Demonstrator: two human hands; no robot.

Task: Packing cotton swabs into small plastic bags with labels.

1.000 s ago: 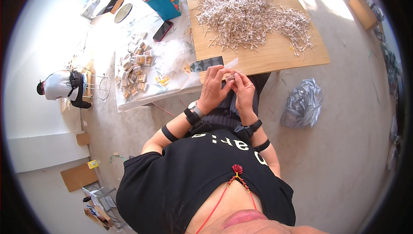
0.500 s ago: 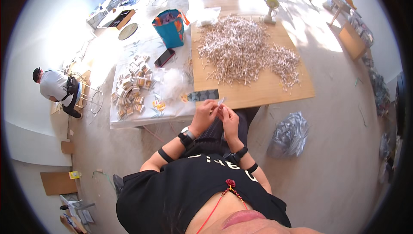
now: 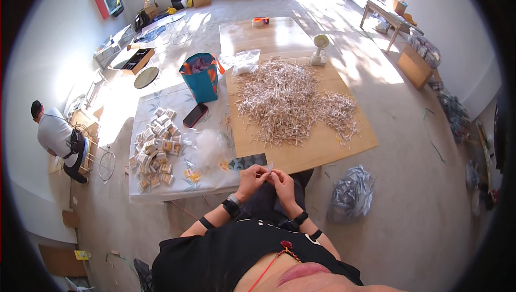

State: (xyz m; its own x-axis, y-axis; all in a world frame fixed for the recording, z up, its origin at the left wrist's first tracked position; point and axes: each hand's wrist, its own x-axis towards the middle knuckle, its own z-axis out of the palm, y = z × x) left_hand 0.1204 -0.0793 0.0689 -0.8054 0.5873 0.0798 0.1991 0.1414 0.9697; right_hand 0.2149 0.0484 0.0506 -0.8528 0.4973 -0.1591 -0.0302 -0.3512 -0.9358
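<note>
Above my lap, at the near edge of the table, my left hand (image 3: 250,181) and my right hand (image 3: 282,185) meet with fingertips pinched. Between them is a small clear plastic bag (image 3: 270,167), its contents too small to make out. Just beyond my hands lies a dark patterned strip (image 3: 248,162). A large heap of cotton swabs (image 3: 277,101) spreads over the wooden board (image 3: 328,149), with a smaller heap at its right. To the left lie loose clear plastic bags (image 3: 208,149) and a pile of small filled packs (image 3: 156,149) with whitish and tan contents.
A phone (image 3: 195,115) and a teal tote bag (image 3: 200,85) stand left of the heap. Behind it are a small fan (image 3: 319,50) and an orange tape roll (image 3: 260,22). A grey plastic sack (image 3: 352,192) sits on the floor at right. Another person (image 3: 59,139) bends at far left.
The view has tilted up, so the table sits lower and more of the far room shows. My hands stay together at the table edge, still pinching the small plastic bag.
</note>
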